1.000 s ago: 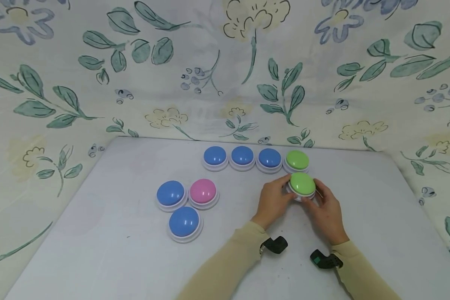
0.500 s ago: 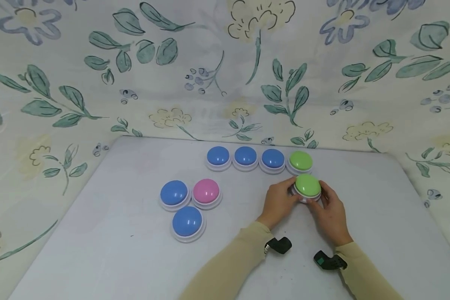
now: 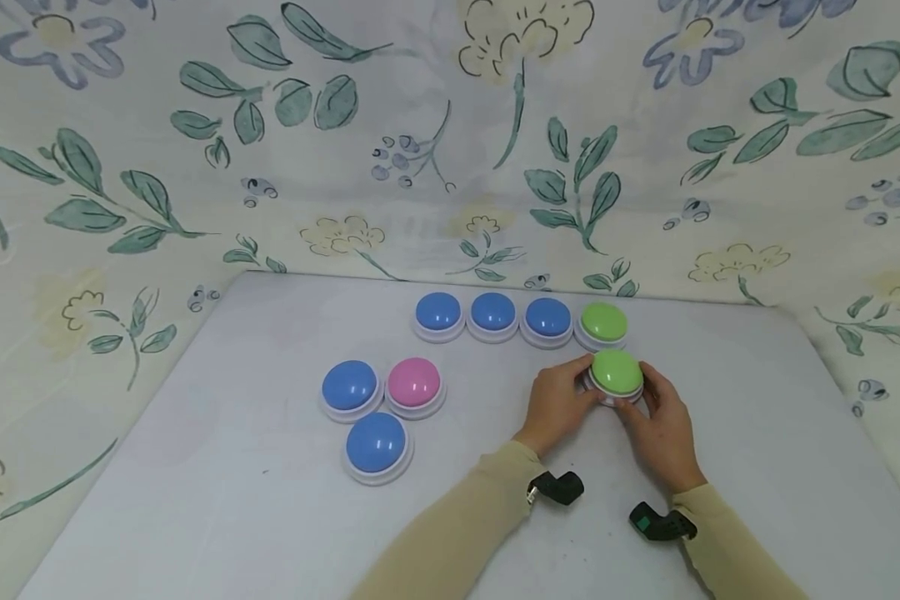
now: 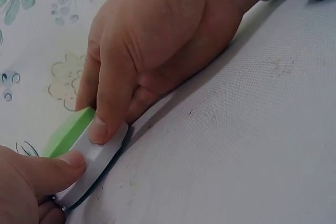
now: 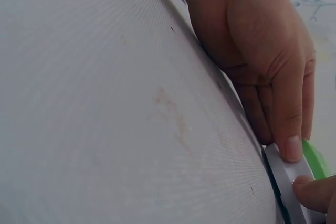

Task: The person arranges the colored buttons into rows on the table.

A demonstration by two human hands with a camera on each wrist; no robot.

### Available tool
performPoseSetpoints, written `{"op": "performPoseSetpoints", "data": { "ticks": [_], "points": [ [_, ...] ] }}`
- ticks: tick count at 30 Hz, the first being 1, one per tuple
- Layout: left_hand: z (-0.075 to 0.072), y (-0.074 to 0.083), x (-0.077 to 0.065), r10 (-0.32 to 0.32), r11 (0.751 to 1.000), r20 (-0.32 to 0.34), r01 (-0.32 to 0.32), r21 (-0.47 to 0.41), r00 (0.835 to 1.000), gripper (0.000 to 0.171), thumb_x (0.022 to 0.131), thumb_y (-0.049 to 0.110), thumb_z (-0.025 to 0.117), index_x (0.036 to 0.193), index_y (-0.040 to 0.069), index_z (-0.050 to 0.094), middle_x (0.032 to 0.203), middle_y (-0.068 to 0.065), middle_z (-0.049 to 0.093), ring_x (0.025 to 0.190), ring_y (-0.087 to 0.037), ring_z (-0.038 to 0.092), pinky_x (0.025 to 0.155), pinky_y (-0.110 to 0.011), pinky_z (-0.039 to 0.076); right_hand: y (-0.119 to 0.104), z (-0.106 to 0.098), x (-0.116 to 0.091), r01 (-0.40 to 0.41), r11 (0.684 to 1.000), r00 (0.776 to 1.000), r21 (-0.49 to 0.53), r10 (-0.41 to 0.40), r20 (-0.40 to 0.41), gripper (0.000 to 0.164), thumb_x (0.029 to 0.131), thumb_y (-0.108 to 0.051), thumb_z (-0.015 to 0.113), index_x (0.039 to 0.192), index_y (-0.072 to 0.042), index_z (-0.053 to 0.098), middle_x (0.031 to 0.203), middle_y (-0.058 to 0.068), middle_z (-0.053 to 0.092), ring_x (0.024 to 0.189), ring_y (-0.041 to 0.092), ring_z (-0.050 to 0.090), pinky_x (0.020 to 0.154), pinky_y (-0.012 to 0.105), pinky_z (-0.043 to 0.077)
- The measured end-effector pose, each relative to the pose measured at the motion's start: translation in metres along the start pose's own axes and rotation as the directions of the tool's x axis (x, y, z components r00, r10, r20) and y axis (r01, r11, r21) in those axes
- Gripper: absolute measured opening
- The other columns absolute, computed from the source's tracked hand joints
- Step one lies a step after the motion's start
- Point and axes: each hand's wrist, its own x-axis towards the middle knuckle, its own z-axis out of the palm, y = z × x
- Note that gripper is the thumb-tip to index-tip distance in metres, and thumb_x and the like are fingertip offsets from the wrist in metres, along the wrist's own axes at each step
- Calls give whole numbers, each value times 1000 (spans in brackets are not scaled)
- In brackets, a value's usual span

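Note:
A push button with a green dome on a white base point(image 3: 617, 372) is held between my two hands on the right half of the white table. My left hand point(image 3: 558, 407) grips its left side, thumb at the front of the base. On the opposite side my right hand point(image 3: 662, 429) grips it in the same way. Both thumbs press on the white rim point(image 4: 95, 156) in the left wrist view. Just behind it stands a second green button point(image 3: 603, 322), at the right end of a row with three blue buttons, among them this nearest blue one point(image 3: 547, 318).
Left of my hands a pink button point(image 3: 414, 382) stands beside a blue button point(image 3: 348, 386), with another blue button point(image 3: 376, 442) in front of them. The white table point(image 3: 195, 467) ends at a flower-patterned cloth point(image 3: 420, 208) behind and at both sides.
The whole scene has shifted slightly rightward in the head view. My hands keep their grip on the green button, which sits a touch nearer to me relative to the row.

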Motion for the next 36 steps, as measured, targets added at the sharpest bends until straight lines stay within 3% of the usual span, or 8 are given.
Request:
{"op": "performPoseSetpoints", "data": {
  "ticks": [9,18,25,30,36],
  "points": [
    [-3,-1,1,-3,1000,-4,3,14,1000,57,83,22,83,135,11,64,126,0,70,116,-8,64,100,-20,48,-2,0,-1,-9,1000,1000,-9,9,0,69,98,-7,64,153,10,25,156,33,28,146,42,30,117,44,30],
    [-1,-2,2,-22,1000,-4,22,1,1000,56,83,22,83,135,12,64,128,1,69,118,-8,63,101,-21,47,-1,1,0,7,999,1000,-40,-7,6,68,98,-5,63,152,12,24,155,34,28,145,44,31,116,46,31],
    [0,-4,1,-13,1000,3,13,-16,1000,54,83,21,83,134,11,65,116,1,72,98,-4,62,86,-17,50,-2,0,0,3,999,1000,-49,-2,22,75,98,-9,64,155,10,18,158,34,24,146,44,27,118,47,29],
    [-1,-5,1,-14,998,5,15,-66,1000,55,84,20,83,135,12,63,119,0,70,96,-4,61,85,-15,50,-3,1,-1,-3,999,1000,-42,3,18,77,97,-7,66,155,10,18,158,33,24,146,45,27,118,47,29],
    [-3,-4,-2,-29,988,0,29,-153,1000,56,85,19,82,137,12,62,128,-2,68,102,-8,64,87,-15,50,-6,0,-3,-66,998,998,11,66,-5,78,95,-6,67,156,5,20,161,29,21,148,43,25,119,47,28]
  ]
}}
